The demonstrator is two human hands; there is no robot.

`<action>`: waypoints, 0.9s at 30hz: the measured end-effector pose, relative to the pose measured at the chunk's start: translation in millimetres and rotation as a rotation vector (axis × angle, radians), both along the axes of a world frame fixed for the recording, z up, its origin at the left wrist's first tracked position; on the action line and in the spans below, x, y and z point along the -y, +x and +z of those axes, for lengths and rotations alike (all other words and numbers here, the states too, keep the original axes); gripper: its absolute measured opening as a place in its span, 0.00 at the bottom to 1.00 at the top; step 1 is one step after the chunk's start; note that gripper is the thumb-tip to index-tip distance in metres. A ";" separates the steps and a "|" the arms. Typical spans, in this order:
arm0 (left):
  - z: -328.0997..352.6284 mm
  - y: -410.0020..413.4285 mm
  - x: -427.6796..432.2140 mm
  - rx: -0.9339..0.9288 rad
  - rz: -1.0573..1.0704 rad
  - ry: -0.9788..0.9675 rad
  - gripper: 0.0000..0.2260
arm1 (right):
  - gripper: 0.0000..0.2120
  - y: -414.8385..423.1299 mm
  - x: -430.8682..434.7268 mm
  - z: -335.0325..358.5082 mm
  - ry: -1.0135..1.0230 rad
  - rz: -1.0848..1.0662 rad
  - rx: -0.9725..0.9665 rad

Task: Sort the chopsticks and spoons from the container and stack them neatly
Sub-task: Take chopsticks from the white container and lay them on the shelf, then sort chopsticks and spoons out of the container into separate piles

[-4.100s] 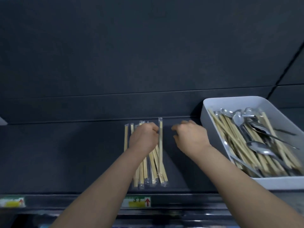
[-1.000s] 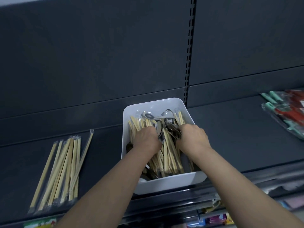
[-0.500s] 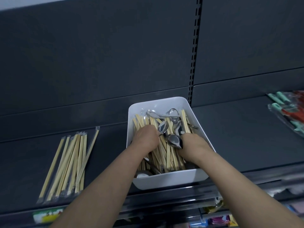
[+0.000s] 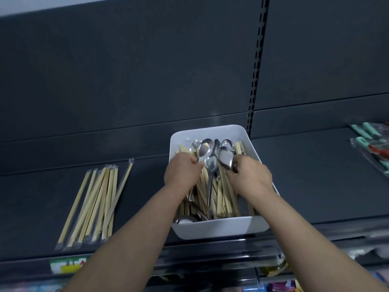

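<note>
Head view: left hand [image 4: 182,172], fingers curled, grips a shiny steel spoon [image 4: 204,147] inside the white rectangular plastic container [image 4: 221,229]; right hand [image 4: 250,175] pinches a second steel spoon [image 4: 226,158].

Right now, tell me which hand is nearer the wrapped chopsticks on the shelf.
Left. The left hand is over the left side of the container, toward the wrapped chopsticks; the right hand is over its right side.

Inside white container [image 4: 221,228], left hand [image 4: 183,172] and right hand [image 4: 250,175] grip spoons [image 4: 204,147].
</note>
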State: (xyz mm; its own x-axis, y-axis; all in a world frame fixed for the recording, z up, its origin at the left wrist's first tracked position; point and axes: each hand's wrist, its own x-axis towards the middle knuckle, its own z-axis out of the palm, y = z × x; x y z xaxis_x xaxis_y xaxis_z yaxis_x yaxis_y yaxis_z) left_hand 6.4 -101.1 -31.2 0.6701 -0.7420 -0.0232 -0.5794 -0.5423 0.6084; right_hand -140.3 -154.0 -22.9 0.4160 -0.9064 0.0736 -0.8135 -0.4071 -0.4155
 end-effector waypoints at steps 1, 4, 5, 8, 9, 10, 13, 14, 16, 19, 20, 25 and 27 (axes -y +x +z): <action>4.6 2.5 -2.5 -0.010 0.026 -0.044 0.14 | 0.05 4.9 0.1 4.1 -0.004 0.008 0.041; 19.5 19.0 -14.7 -0.061 0.129 -0.185 0.14 | 0.11 29.1 -4.5 20.7 -0.017 0.061 0.144; 24.0 27.8 -21.0 -0.071 0.160 -0.219 0.14 | 0.13 39.5 -8.8 26.5 -0.019 0.089 0.175; 31.3 61.8 -50.2 -0.099 0.252 -0.286 0.15 | 0.15 75.4 -32.6 38.5 0.006 0.197 0.225; 31.3 74.4 -63.8 -0.107 0.290 -0.294 0.15 | 0.14 89.1 -44.0 39.6 0.011 0.240 0.217; 30.3 87.1 -79.4 -0.115 0.327 -0.295 0.15 | 0.13 103.1 -56.6 39.5 0.016 0.283 0.214; 23.0 125.9 -139.3 -0.152 0.420 -0.286 0.16 | 0.08 152.2 -98.7 28.4 0.086 0.395 0.257; 18.8 139.8 -162.7 -0.170 0.451 -0.281 0.16 | 0.04 170.2 -115.2 23.3 0.110 0.429 0.260; 10.6 167.4 -213.4 -0.195 0.515 -0.268 0.15 | 0.02 207.5 -152.5 14.0 0.143 0.503 0.238; -2.7 210.0 -289.9 -0.224 0.586 -0.250 0.13 | 0.05 265.5 -216.6 2.7 0.164 0.593 0.205; -6.4 224.5 -315.1 -0.233 0.603 -0.251 0.13 | 0.03 284.9 -238.8 -0.8 0.178 0.606 0.206; -21.8 297.1 -423.8 -0.219 0.658 -0.214 0.12 | 0.01 369.3 -334.2 -10.9 0.239 0.652 0.225; -21.1 321.6 -454.5 -0.202 0.650 -0.190 0.12 | 0.01 394.8 -359.8 -11.8 0.254 0.651 0.236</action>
State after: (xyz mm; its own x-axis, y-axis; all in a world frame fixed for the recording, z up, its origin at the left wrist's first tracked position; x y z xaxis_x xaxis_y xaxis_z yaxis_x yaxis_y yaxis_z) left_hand 328.0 353.4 -52.4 0.9749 -0.1967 -0.1039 -0.0399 -0.6141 0.7882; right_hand 254.5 205.8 -34.7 0.8748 -0.4821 0.0485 -0.3170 -0.6451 -0.6952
